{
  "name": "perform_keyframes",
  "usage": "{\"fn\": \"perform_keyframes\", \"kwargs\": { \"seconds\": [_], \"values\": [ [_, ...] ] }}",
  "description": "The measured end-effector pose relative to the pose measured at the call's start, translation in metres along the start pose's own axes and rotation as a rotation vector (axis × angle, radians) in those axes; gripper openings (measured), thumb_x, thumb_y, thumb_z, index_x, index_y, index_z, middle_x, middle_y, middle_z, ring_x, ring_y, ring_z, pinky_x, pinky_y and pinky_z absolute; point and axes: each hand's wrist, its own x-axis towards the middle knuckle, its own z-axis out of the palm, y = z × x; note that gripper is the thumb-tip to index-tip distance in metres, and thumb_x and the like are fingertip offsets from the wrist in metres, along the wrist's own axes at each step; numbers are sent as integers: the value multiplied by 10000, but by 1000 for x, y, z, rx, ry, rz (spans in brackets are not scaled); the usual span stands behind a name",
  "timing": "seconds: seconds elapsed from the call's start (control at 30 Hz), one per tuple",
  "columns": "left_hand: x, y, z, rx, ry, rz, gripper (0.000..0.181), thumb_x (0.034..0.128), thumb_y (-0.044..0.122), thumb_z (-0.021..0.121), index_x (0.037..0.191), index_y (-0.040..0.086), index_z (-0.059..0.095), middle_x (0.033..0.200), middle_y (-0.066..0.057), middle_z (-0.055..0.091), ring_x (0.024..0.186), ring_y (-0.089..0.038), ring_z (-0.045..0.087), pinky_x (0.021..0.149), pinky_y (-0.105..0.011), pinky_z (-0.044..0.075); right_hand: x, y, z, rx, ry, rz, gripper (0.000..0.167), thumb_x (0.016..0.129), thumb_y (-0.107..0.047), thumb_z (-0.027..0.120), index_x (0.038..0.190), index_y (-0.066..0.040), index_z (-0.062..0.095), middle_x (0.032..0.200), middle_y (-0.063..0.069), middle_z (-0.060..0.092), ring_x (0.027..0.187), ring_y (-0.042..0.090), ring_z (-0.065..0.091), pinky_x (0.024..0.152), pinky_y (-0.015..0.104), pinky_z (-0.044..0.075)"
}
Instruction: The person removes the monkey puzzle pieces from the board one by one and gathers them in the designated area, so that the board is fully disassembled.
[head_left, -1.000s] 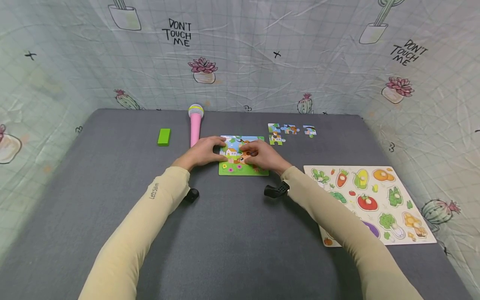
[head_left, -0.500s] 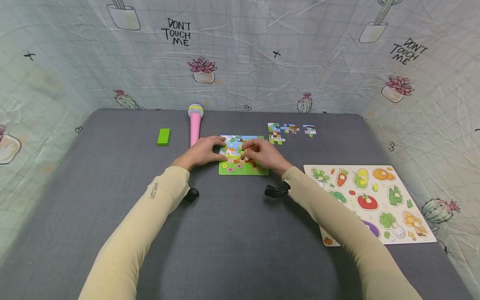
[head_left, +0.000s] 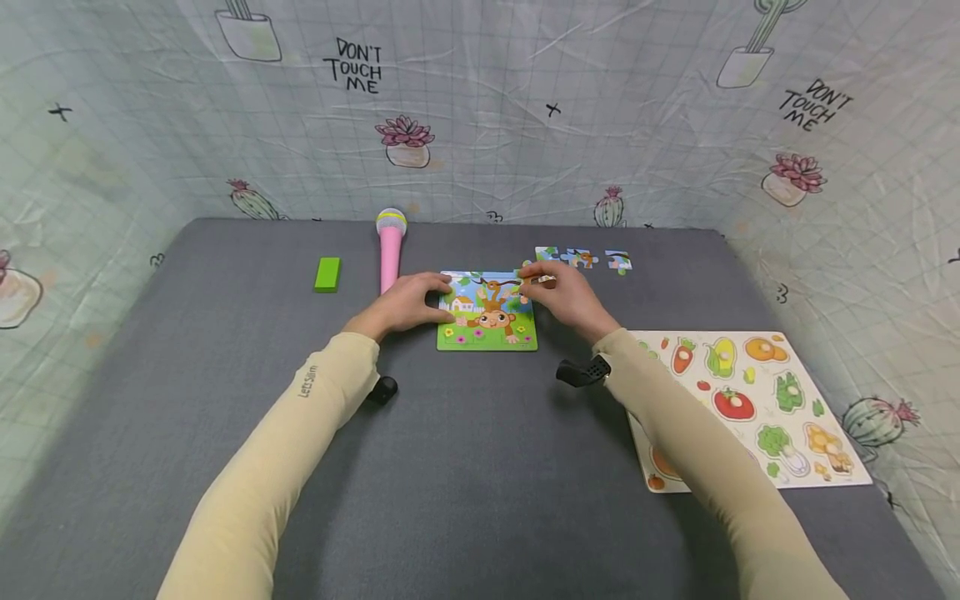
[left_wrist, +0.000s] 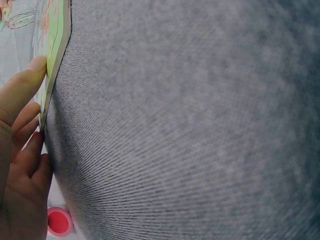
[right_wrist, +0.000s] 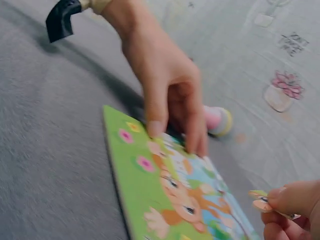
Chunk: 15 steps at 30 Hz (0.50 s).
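A jigsaw puzzle board [head_left: 491, 340] with a monkey picture lies flat at the table's middle. My left hand [head_left: 408, 302] holds its left edge; in the left wrist view, the thumb [left_wrist: 26, 85] lies on the board's edge with the fingers beside it. Over the board's right edge, my right hand [head_left: 564, 296] pinches a small puzzle piece [right_wrist: 261, 201], best seen in the right wrist view. Loose puzzle pieces lie just behind the right hand, among them a blue one [head_left: 618, 260]; the hand partly covers that group.
A pink toy microphone [head_left: 391, 250] lies behind the left hand, and a green block [head_left: 327, 274] farther left. At the right, under the right forearm, is a white vegetable board [head_left: 712, 402]. A printed cloth [head_left: 480, 100] hangs behind the grey table [head_left: 450, 492].
My right hand has moved right from the board's middle to its right edge, uncovering the monkey's face. It now holds a puzzle piece there. The left hand has stayed in place.
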Motion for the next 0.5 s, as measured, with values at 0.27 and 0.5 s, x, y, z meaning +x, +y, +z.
{"fn": "perform_keyframes", "kwargs": {
  "seconds": [0.27,0.5],
  "values": [
    [0,-1,1,-6,8,11,562,834,302,779,1276,-9,624,1459,-128,483,1385,-287,385,1152,-417,280,-5,12,-28,-34,50,4,317,994,-180,586,1302,-105,610,1282,90,577,1007,290,587,904,469,469],
    [0,-2,1,0,4,6,565,834,318,779,1275,-1,628,1456,-121,488,1383,-276,389,1152,-409,282,-7,27,-50,48,109,51,367,1016,-157,539,1366,-47,543,1294,162,533,1115,348,562,1006,453,450]
  ]
}}
